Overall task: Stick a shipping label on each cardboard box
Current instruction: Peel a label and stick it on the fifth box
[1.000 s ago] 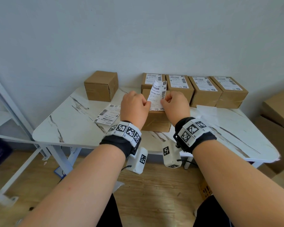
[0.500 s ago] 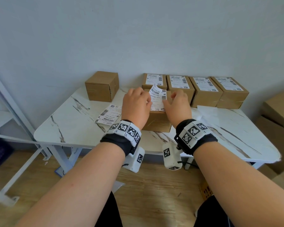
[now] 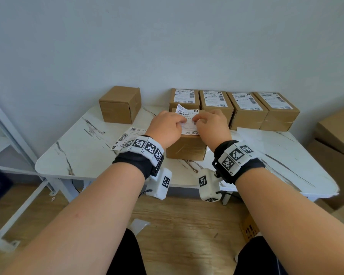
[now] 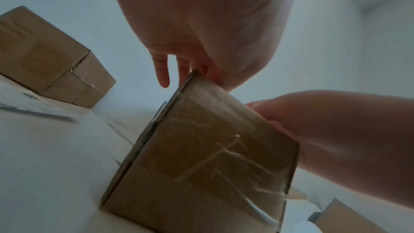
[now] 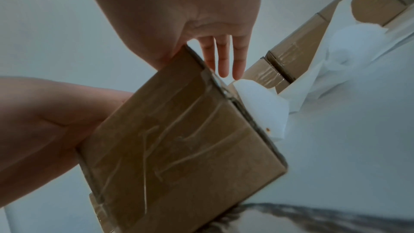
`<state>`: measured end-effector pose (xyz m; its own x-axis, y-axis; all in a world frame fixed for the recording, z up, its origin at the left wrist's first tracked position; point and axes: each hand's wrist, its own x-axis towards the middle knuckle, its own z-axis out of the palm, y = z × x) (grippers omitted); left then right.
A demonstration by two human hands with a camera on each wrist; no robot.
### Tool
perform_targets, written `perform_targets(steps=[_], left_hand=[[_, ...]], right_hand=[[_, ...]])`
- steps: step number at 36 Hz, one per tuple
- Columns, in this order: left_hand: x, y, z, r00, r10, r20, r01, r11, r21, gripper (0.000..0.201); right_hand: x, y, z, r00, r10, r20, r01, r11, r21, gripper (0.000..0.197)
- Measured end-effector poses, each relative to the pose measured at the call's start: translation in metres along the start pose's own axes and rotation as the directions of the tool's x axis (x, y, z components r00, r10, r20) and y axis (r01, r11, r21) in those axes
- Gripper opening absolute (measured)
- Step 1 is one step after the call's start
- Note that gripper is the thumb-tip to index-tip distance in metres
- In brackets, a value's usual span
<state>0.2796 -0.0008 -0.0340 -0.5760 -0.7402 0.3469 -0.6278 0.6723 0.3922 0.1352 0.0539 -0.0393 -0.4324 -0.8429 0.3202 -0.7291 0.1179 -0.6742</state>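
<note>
Table [image 3: 83, 155]: white marble-patterned top set against a pale wall.
Front box [image 3: 186, 147]: taped cardboard box near the table's front edge, between both wrists; seen in the wrist views from below, with clear tape across its near face.
Label [image 3: 188, 121]: white shipping label lying on the front box's top, its near part flat, its far end lifted slightly off the cardboard.
Left hand [image 3: 165, 129]: palm down on the label's left side; fingers nearly straight, fingertips pressing the paper, the outer fingers free beyond the box's left edge.
Right hand [image 3: 213, 125]: palm down on the label's right side; fingers extended, pressing rather than gripping, the outer fingers past the box's right edge.
Labelled boxes [image 3: 246, 111]: four in a row along the wall, each with a label on top.
Bare box [image 3: 120, 104]: unlabelled, at the back left.
Spare label [image 3: 127, 136]: flat on the table, left of the left hand.
Backing paper [image 3: 250, 133]: white sheet right of the front box.
</note>
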Motion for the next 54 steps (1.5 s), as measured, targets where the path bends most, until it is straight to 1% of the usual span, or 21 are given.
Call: perform_targets(steps=[7, 11, 13, 16, 19, 22, 24, 27, 29, 32, 36, 41, 45, 48, 51, 54], left_hand=[[0.012, -0.005, -0.002, 0.993, -0.074, 0.095, 0.081, 0.995, -0.067, 0.041], [0.016, -0.007, -0.005, 0.987, -0.094, 0.134, 0.119, 0.975, -0.188, 0.037], [0.019, -0.008, -0.006, 0.983, -0.09, 0.159, 0.125, 0.967, -0.224, 0.037], [0.022, -0.009, -0.007, 0.976, -0.083, 0.202, 0.131, 0.962, -0.24, 0.041], [0.026, -0.01, -0.006, 0.968, -0.091, 0.233, 0.152, 0.954, -0.259, 0.043], [0.03, -0.011, -0.004, 0.96, -0.117, 0.256, 0.199, 0.925, -0.324, 0.038], [0.032, -0.011, -0.001, 0.962, -0.135, 0.239, 0.215, 0.911, -0.351, 0.033], [0.036, -0.013, 0.006, 0.978, -0.13, 0.163, 0.175, 0.939, -0.296, 0.028], [0.037, -0.015, 0.01, 0.984, -0.127, 0.129, 0.157, 0.953, -0.26, 0.027], [0.037, -0.015, 0.014, 0.979, -0.162, 0.12, 0.189, 0.944, -0.272, 0.031], [0.035, -0.014, 0.017, 0.976, -0.171, 0.138, 0.206, 0.93, -0.305, 0.039], [0.035, -0.013, 0.016, 0.971, -0.167, 0.173, 0.211, 0.938, -0.276, 0.047], [0.038, -0.017, 0.017, 0.96, -0.175, 0.219, 0.231, 0.937, -0.263, 0.051], [0.04, -0.019, 0.018, 0.956, -0.172, 0.237, 0.229, 0.944, -0.238, 0.049], [0.04, -0.019, 0.019, 0.953, -0.186, 0.24, 0.233, 0.955, -0.186, 0.05], [0.039, -0.016, 0.02, 0.95, -0.204, 0.236, 0.237, 0.964, -0.121, 0.05]], right_hand=[[0.011, 0.0, 0.002, 0.994, 0.055, 0.096, -0.054, 0.998, -0.009, 0.035], [0.019, 0.002, 0.004, 0.986, 0.093, 0.138, -0.1, 0.994, 0.04, 0.035], [0.022, -0.001, 0.006, 0.982, 0.104, 0.157, -0.116, 0.991, 0.069, 0.04], [0.026, -0.003, 0.008, 0.977, 0.118, 0.177, -0.13, 0.99, 0.055, 0.053], [0.031, -0.005, 0.011, 0.971, 0.134, 0.199, -0.145, 0.989, 0.041, 0.056], [0.036, -0.005, 0.012, 0.966, 0.153, 0.21, -0.159, 0.987, 0.012, 0.056], [0.037, -0.005, 0.012, 0.963, 0.148, 0.223, -0.152, 0.988, -0.001, 0.053], [0.039, -0.005, 0.012, 0.957, 0.149, 0.249, -0.147, 0.989, -0.024, 0.046], [0.04, -0.003, 0.014, 0.954, 0.166, 0.251, -0.163, 0.986, -0.035, 0.046], [0.04, -0.002, 0.017, 0.953, 0.179, 0.245, -0.174, 0.984, -0.042, 0.05], [0.039, -0.001, 0.017, 0.95, 0.178, 0.256, -0.176, 0.984, -0.031, 0.051], [0.038, -0.002, 0.016, 0.949, 0.147, 0.279, -0.143, 0.989, -0.034, 0.049], [0.039, -0.004, 0.016, 0.94, 0.152, 0.304, -0.148, 0.988, -0.038, 0.05], [0.039, -0.005, 0.017, 0.932, 0.175, 0.317, -0.17, 0.985, -0.043, 0.054], [0.037, -0.011, 0.014, 0.932, 0.198, 0.304, -0.184, 0.98, -0.075, 0.049], [0.035, -0.013, 0.009, 0.937, 0.2, 0.288, -0.17, 0.978, -0.124, 0.048]])
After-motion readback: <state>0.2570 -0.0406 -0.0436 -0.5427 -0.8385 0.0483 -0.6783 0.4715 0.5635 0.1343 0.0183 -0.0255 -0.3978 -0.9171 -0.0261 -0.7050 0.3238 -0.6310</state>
